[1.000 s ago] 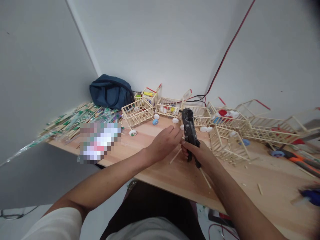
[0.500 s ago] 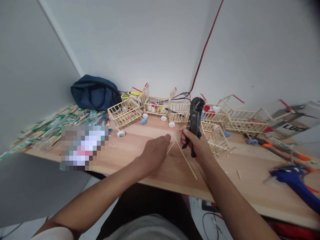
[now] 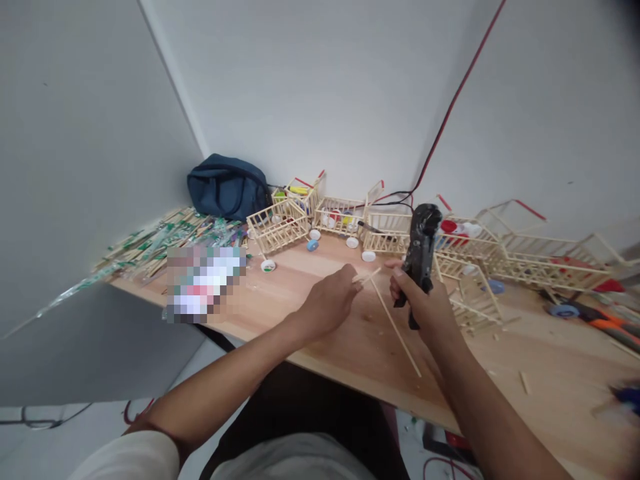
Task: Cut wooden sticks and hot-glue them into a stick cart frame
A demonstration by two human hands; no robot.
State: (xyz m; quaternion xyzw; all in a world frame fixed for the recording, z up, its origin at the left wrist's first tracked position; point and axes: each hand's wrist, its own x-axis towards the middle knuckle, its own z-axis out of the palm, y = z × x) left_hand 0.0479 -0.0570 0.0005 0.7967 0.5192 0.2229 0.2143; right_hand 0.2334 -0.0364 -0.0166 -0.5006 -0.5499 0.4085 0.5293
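Observation:
My left hand is closed over the table, with thin short wooden sticks pinched at its fingertips. In my right hand is a black pliers-like hand tool, gripped by its handles with its head pointing up. Which exact kind of pliers it is I cannot tell. A longer wooden stick lies on the tabletop between my hands. Just behind the right hand, a small stick-built frame rests on the table.
Several miniature stick shopping carts line the wall. A dark blue bag and wrapped stick bundles sit at the left, near a pixelated object. Orange-handled pliers and a blurred dark blue object are at the right.
The view has turned left, so everything appears farther right. My left hand now pinches short sticks at its fingertips; half a second ago a short stick lay beside it. My right hand keeps the tool.

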